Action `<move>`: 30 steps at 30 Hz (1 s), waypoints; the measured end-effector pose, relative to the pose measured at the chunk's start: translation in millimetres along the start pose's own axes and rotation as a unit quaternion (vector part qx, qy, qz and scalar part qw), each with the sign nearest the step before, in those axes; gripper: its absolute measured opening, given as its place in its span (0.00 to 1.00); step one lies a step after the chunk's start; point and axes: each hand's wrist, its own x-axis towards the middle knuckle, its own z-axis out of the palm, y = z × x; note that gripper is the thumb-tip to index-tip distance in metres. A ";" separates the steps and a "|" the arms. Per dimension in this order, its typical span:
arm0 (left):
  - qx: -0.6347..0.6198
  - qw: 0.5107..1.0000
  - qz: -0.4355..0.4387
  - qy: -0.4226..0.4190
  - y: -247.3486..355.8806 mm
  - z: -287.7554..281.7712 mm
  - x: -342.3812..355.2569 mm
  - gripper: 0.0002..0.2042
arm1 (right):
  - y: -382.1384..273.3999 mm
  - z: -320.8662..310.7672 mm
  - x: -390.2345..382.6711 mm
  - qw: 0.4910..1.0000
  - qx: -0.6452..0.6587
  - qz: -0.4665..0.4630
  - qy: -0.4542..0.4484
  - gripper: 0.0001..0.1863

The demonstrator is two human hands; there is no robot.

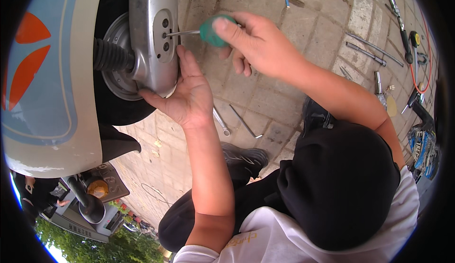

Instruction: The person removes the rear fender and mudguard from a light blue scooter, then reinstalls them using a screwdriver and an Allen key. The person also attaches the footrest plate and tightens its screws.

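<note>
A silver fork cover (150, 26) sits over a scooter wheel (113, 54). My left hand (182, 92) cups the cover's lower right edge, palm up and fingers pressed against it. My right hand (253, 40) grips a screwdriver with a green handle (214, 30). Its metal shaft runs left into a hole on the cover's recessed panel, next to two other holes.
A scooter body panel in white, blue and orange (42, 73) fills the left. On the brick paving lie a wrench (221, 122), a hex key (245, 122) and several long tools (374, 54) at the right. My black-trousered knee (341, 182) and shoe (244, 156) sit below.
</note>
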 end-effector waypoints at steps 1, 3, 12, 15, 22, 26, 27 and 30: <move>-0.008 1.000 -0.004 0.007 0.0 -0.1 -0.3 0.43 | 0.3 -0.3 1.1 0.998 0.027 0.063 -0.009 0.25; -0.014 1.000 -0.007 0.010 0.3 -0.1 -0.8 0.43 | 1.8 -0.1 5.1 0.995 -0.084 0.027 0.049 0.25; 0.002 1.000 0.010 0.022 -3.6 5.3 -4.1 0.42 | 5.2 -4.6 7.0 0.998 -0.033 0.040 -0.034 0.29; -0.018 0.999 0.023 0.043 -5.5 10.1 -5.2 0.41 | 2.2 0.0 4.2 0.961 -0.156 -0.218 0.065 0.30; -0.025 0.999 0.013 0.030 -8.2 11.9 -4.8 0.41 | 5.5 2.9 13.2 0.909 -0.254 -0.301 0.138 0.33; -0.003 1.000 0.025 0.012 -8.1 10.3 -5.0 0.40 | 12.1 2.3 11.2 0.987 -0.043 -0.145 0.047 0.34; -0.010 0.999 0.021 0.023 -7.9 10.0 -5.3 0.40 | 11.7 -2.8 9.5 0.997 0.075 0.015 -0.029 0.32; -0.014 0.999 0.014 0.033 -7.1 8.8 -6.2 0.40 | 11.3 -1.3 8.1 1.000 -0.004 -0.020 -0.001 0.28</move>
